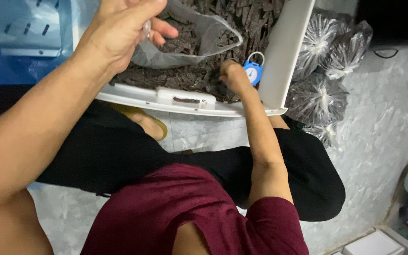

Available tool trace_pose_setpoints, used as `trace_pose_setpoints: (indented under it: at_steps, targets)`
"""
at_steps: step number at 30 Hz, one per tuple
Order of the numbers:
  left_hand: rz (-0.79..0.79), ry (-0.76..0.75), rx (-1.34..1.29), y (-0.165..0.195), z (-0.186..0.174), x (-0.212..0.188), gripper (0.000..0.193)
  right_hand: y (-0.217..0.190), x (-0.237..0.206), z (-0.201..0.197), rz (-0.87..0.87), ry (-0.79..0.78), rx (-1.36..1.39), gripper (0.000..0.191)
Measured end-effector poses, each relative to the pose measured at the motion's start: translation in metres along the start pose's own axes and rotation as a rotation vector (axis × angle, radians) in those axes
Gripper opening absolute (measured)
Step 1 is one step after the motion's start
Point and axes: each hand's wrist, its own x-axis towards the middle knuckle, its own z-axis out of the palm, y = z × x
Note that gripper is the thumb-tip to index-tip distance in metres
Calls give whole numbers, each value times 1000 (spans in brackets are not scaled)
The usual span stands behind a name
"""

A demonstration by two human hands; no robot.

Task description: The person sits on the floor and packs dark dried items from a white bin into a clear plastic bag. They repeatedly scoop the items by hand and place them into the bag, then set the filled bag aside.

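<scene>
My left hand (119, 33) is raised at the upper left and pinches the rim of a clear plastic bag (199, 40), which hangs open over the tub with some dark strips inside. My right hand (232, 73) reaches down into the heap of dark dried strips (185, 78) that fills a white plastic tub (185, 101). Its fingers are curled into the strips. A small blue hanging scale (252, 71) lies on the heap, right beside my right hand.
Several tied clear bags filled with the same dark strips (317, 99) are piled right of the tub on a pale marbled floor (383, 123). Blue plastic sheeting (5, 66) lies at the upper left. My legs in black trousers (119, 151) fold under the tub's near edge.
</scene>
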Motion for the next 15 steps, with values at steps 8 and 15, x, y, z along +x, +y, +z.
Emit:
trace_pose_setpoints:
  at_steps: [8, 15]
  targets:
    - [-30, 13, 15, 2, 3, -1, 37, -30, 1, 13, 147, -172, -340, 69]
    - [-19, 18, 32, 4, 1, 1, 42, -15, 2, 7, 116, -135, -226, 35]
